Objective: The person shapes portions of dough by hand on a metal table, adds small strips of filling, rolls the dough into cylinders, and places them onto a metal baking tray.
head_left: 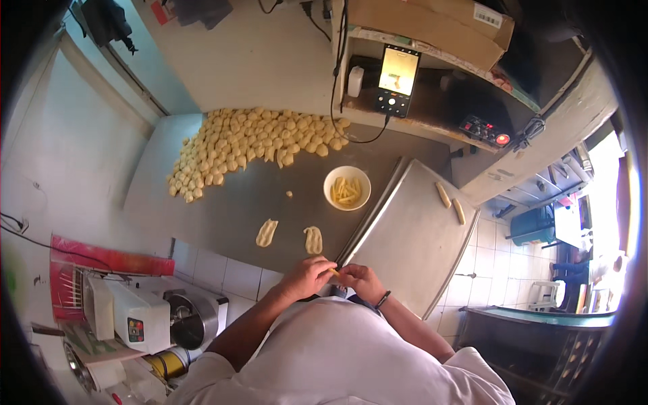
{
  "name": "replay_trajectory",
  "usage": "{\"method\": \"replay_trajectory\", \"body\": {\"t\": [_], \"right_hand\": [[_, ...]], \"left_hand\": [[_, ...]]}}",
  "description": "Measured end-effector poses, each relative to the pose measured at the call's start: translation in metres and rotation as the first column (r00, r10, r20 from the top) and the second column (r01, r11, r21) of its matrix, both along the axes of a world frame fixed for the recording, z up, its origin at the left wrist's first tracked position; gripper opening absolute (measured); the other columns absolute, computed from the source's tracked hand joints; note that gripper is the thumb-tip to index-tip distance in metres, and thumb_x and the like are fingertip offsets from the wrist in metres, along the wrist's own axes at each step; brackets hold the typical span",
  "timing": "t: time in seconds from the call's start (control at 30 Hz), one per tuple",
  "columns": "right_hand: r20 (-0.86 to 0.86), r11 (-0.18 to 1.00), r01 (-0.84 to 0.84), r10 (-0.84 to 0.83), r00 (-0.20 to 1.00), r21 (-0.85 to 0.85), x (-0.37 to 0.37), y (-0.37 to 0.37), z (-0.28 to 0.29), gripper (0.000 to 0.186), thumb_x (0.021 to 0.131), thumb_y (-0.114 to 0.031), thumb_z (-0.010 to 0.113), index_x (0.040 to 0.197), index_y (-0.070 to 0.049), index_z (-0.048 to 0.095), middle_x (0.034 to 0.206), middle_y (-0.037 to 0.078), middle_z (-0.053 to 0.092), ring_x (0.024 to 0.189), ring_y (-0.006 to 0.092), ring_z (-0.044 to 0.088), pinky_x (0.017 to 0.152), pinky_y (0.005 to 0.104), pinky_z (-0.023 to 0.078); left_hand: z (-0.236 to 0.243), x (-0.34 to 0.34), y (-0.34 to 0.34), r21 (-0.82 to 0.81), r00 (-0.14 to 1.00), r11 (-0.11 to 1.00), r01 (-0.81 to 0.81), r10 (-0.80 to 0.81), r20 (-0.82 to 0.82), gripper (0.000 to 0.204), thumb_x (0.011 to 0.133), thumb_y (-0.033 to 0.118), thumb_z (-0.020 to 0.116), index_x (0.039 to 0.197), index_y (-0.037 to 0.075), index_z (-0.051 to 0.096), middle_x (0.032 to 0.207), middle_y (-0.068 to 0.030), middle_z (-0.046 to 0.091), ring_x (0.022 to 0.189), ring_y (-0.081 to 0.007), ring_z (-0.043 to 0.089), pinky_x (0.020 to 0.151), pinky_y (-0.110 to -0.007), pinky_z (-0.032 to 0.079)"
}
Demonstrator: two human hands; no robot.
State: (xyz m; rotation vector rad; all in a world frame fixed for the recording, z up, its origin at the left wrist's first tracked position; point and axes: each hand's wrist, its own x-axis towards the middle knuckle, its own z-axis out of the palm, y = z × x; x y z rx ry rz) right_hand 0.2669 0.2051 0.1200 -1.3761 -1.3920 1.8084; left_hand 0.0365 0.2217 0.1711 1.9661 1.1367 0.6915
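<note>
Close to my body, at the near edge of the steel table (229, 223), my left hand (309, 277) and my right hand (362, 280) nearly meet. Between their pinched fingers runs a thin yellow strip (334, 272), mostly covered by the fingertips. Just beyond lie two flattened, elongated dough pieces, a left one (267, 233) and a right one (313, 240). A white bowl (368, 192) farther off contains several similar yellow strips (345, 191). On the metal tray (405, 223) to the right rest two rolled dough sticks, one (443, 194) beside the other (459, 210).
Many dough balls (256, 138) cover the table's far left, with a small dough scrap (289, 194) nearer. A shelf at the back bears a lit phone (397, 77), whose cable (361, 141) hangs over the table. A mixer (192, 320) stands at lower left.
</note>
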Motion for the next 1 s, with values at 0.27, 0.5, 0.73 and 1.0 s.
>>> {"method": "replay_trajectory", "body": {"t": [0.27, 0.5, 0.73, 1.0], "right_hand": [[0.136, 0.986, -0.089, 0.07, 0.988, 0.144, -0.018, 0.001, 0.02, 0.032, 0.098, -0.029, 0.07, 0.115, -0.002, 0.077, 0.095, 0.012, 0.078, 0.086, 0.0165, 0.071, 0.078, 0.0348, 0.057], [0.18, 0.985, 0.019, -0.05, 0.982, 0.173, -0.064, 0.012, 0.051, 0.024, 0.097, -0.021, 0.069, 0.108, 0.0, 0.077, 0.088, 0.005, 0.075, 0.081, 0.0091, 0.065, 0.075, 0.0305, 0.055], [0.085, 0.996, 0.072, -0.069, 0.994, -0.043, -0.106, 0.003, 0.028, 0.023, 0.093, -0.023, 0.07, 0.102, -0.006, 0.081, 0.081, -0.001, 0.07, 0.074, 0.0076, 0.061, 0.068, 0.0271, 0.051], [0.365, 0.969, -0.026, -0.068, 0.928, 0.247, -0.155, -0.01, 0.009, 0.025, 0.094, -0.026, 0.073, 0.106, -0.005, 0.079, 0.091, 0.016, 0.077, 0.087, 0.0264, 0.076, 0.08, 0.0359, 0.058]], "left_hand": [[-0.002, -0.015, -0.006, 0.057, 0.998, 0.996, 0.065, -0.067, 0.02, 0.015, 0.092, 0.005, 0.07, 0.106, 0.003, 0.073, 0.101, -0.0133, 0.071, 0.093, -0.0348, 0.071, 0.079, -0.043, 0.057], [0.015, -0.053, 0.009, 0.307, 0.997, 0.948, 0.082, -0.074, -0.039, 0.018, 0.084, 0.004, 0.074, 0.102, 0.005, 0.075, 0.102, -0.01, 0.07, 0.094, -0.0329, 0.07, 0.081, -0.043, 0.059], [0.005, -0.092, -0.003, 0.352, 0.998, 0.934, 0.056, -0.052, -0.02, 0.011, 0.078, 0.0, 0.07, 0.087, 0.006, 0.068, 0.09, -0.0093, 0.065, 0.083, -0.0326, 0.066, 0.074, -0.045, 0.055], [-0.064, -0.14, 0.013, 0.082, 0.985, 0.981, -0.174, 0.173, 0.023, 0.01, 0.076, 0.006, 0.072, 0.076, 0.007, 0.062, 0.076, -0.0116, 0.061, 0.071, -0.0332, 0.065, 0.064, -0.043, 0.052]]}}
